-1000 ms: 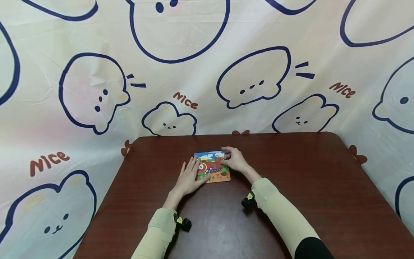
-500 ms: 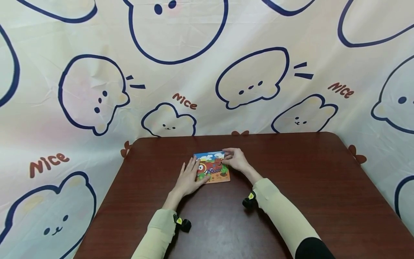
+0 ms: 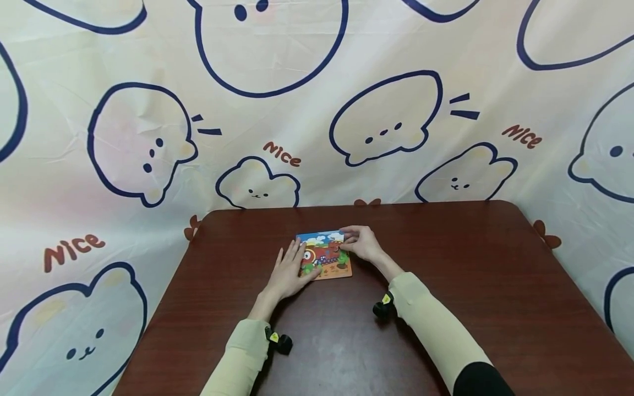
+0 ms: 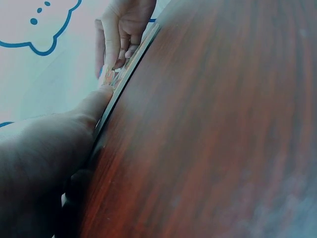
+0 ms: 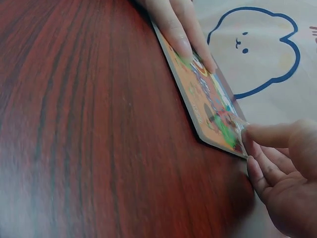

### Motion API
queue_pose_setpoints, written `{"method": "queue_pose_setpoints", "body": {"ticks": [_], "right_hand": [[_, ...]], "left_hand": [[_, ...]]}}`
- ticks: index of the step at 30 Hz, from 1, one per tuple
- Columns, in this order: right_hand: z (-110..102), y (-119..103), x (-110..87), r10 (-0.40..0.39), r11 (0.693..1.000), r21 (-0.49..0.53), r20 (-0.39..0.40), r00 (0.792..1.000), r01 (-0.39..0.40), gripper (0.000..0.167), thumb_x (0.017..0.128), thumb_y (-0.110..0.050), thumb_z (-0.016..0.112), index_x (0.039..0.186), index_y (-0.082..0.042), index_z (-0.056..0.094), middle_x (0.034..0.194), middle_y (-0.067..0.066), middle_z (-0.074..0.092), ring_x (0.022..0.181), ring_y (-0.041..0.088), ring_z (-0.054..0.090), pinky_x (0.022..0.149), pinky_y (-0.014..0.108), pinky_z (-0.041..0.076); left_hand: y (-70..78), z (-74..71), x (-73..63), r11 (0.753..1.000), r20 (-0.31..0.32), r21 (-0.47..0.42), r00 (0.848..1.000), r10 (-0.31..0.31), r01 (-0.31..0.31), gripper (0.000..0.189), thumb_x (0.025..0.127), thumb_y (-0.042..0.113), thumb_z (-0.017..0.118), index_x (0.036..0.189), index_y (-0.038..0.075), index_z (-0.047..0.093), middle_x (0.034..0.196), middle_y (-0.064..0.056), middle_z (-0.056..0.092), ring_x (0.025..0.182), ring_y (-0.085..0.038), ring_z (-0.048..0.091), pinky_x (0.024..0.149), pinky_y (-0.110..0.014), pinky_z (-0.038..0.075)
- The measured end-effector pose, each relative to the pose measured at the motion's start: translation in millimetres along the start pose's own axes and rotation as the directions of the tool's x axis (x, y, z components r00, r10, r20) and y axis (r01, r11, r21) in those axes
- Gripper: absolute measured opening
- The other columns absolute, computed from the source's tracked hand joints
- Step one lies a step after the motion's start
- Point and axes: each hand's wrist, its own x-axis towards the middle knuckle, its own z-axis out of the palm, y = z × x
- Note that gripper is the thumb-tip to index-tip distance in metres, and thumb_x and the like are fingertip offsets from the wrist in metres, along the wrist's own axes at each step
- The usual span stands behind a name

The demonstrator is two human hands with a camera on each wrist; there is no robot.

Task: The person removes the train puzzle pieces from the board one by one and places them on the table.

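A thin, flat picture puzzle board (image 3: 324, 269) lies on the table, printed with blue sky, white clouds, a red figure and orange ground. My left hand (image 3: 287, 275) rests across its left side with fingers straight, the thumb near the front edge. At the right side of the board, my right hand (image 3: 364, 243) pinches a small flat puzzle piece (image 5: 237, 118) between thumb and fingers. That piece tilts up a little from the board's surface; the fingertips partly hide it. In the left wrist view, the right hand (image 4: 126, 29) reaches down over the board's far end.
The dark brown wooden table (image 3: 446, 264) stretches out on all sides of the board. Behind it hangs a pale curtain (image 3: 317, 126) with blue-outlined bear drawings. A small black wrist camera (image 3: 283, 344) sits by the left cuff, another (image 3: 382, 309) by the right.
Over the last second my right hand shifts very slightly to the right, and the piece at its fingertips stays near the board. My left hand keeps its place.
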Motion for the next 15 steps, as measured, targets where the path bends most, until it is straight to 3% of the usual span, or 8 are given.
{"method": "queue_pose_setpoints", "body": {"ticks": [6,15], "right_hand": [[-20,4,-8.6,0.016,0.998,0.057,0.010,1.000,-0.016,0.045,0.100,0.001,0.077,0.144,0.002,0.069,0.123,0.024,0.071,0.102,0.021,0.076,0.082,0.031,0.061],[-56,13,-24.1,0.014,1.000,0.009,0.017,1.000,-0.014,0.047,0.102,-0.003,0.077,0.147,0.001,0.068,0.126,0.024,0.071,0.103,0.016,0.075,0.083,0.021,0.058]], "left_hand": [[0.8,-0.2,-0.4,1.000,-0.002,0.007,1.000,0.012,-0.012,0.095,0.107,0.056,0.066,0.175,0.005,0.024,0.186,-0.017,0.015,0.174,-0.037,0.012,0.141,-0.064,0.006],[-2.8,2.0,0.2,1.000,-0.006,0.008,1.000,0.021,-0.021,0.095,0.107,0.056,0.065,0.175,0.005,0.024,0.186,-0.018,0.015,0.174,-0.038,0.012,0.141,-0.064,0.006]]}}
